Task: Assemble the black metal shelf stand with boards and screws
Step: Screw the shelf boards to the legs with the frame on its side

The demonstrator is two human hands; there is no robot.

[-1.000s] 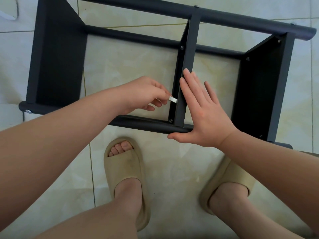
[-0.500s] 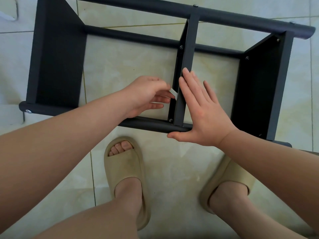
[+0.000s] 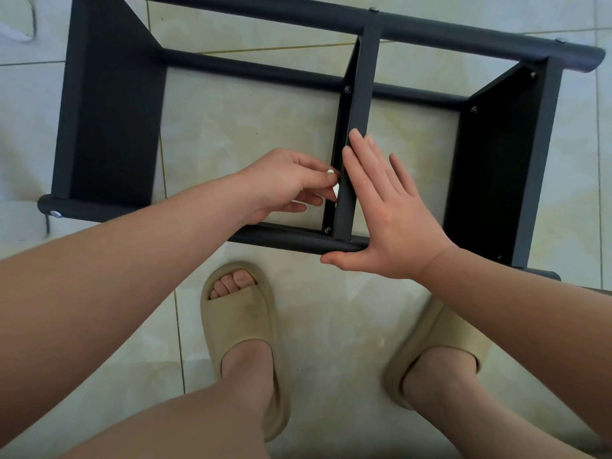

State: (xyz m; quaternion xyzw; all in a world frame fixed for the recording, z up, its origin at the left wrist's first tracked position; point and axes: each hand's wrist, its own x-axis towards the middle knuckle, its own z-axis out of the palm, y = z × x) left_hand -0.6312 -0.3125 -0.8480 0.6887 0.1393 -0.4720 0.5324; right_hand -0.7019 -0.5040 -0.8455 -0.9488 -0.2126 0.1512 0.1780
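Both forearms reach forward from the lower corners, bare. The left hand (image 3: 288, 183) is curled, its thumb and fingertips (image 3: 326, 180) pinching a small white piece (image 3: 330, 173), perhaps a tool, too small to tell. The right hand (image 3: 390, 223) is flat, its fingers (image 3: 362, 160) straight and close together, pressed against the side of the black middle board (image 3: 359, 104), and its thumb (image 3: 334, 259) stretched out sideways to the left.

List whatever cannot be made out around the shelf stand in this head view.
1. Head view: the small white piece pinched by the left hand is too small and finger-covered to identify.
2. Head view: the lower right face of the middle board is hidden behind the flat right hand.
3. Head view: the far left corner of the shelf stand is cut off by the top edge.
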